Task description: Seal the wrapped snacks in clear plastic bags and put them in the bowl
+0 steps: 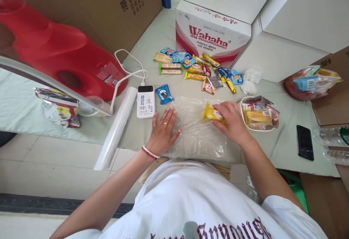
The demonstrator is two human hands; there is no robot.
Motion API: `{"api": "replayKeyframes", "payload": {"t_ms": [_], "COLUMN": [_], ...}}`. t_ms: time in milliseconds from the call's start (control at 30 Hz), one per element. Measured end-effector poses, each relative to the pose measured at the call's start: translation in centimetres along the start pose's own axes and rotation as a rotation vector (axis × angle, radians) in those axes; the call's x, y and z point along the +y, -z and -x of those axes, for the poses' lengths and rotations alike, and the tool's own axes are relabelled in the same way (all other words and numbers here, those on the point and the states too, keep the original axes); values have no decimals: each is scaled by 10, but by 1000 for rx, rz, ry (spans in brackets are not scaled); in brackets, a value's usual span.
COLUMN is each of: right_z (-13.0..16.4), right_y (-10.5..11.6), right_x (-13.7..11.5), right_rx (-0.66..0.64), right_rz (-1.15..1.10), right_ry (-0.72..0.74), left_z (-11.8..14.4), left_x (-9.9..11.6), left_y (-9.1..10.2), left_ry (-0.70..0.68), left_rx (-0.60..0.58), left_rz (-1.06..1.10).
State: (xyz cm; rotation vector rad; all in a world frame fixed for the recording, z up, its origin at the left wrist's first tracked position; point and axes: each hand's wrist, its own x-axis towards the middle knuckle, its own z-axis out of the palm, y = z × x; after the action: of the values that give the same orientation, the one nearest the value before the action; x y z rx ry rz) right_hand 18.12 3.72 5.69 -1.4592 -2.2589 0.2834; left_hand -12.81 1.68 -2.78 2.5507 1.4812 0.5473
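Yellow snack packet [211,113], long axis left-right, pinched in right hand [231,120]; left hand [163,132] spread flat.

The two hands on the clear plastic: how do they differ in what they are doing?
The left hand lies flat, fingers spread, on the clear plastic sheet; the right hand is curled round a yellow snack packet. The left hand holds nothing and wears a ring, with a bead bracelet at the wrist; the right hand shows neither. Both are bare and over the same sheet.
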Motion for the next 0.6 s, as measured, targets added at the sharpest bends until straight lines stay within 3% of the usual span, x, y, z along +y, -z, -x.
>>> {"api": "replayKeyframes", "payload": {"t_ms": [100,233,300,400,500,600], "right_z": [-7,9,15,-1,-51,-105], "right_y": [-27,-57,-51,-30,-22,-38], "right_x": [-29,-31,-18,13,47,70], "right_rx": [-176,-368,-333,-130,-41,-77], "right_rz": [16,-32,-119,-50,162,286], "right_ry": [111,99,104,-17,-152,-185], "left_z": [16,37,45,52,55,56], "left_x": [-3,-21,-30,-35,-27,-17], "left_y": [7,13,17,26,36,38], "left_ry": [-111,-329,-351,-320,-338,-382], "left_rx": [38,-160,-238,-238,-231,-304], "left_rz": [-1,71,109,170,236,245]}}
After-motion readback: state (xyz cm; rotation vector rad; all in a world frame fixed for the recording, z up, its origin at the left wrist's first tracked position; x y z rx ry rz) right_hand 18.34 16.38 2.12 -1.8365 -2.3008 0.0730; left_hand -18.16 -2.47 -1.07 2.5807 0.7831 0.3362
